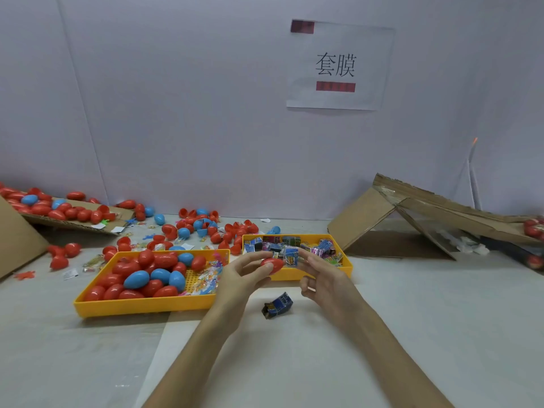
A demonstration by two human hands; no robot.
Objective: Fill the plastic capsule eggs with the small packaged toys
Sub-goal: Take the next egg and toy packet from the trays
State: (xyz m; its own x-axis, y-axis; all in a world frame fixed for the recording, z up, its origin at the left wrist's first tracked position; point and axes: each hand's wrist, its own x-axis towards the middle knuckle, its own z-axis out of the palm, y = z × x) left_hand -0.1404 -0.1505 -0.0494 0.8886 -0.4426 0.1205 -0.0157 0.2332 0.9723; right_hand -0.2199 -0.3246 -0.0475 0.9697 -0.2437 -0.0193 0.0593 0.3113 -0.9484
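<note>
the left hand [240, 275] grips a red capsule egg [273, 265] above the desk [412, 304], in front of the yellow toy tray [348, 267]. the right hand [322, 278] pinches a blue packaged toy [290, 256] just beside the egg. a second packaged toy [277, 305] lies on the desk beneath the hands.

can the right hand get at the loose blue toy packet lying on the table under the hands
Probably yes: the blue toy packet lies alone on the table just below the right hand, with nothing between. But that hand is occupied: it pinches another packaged toy.
</note>
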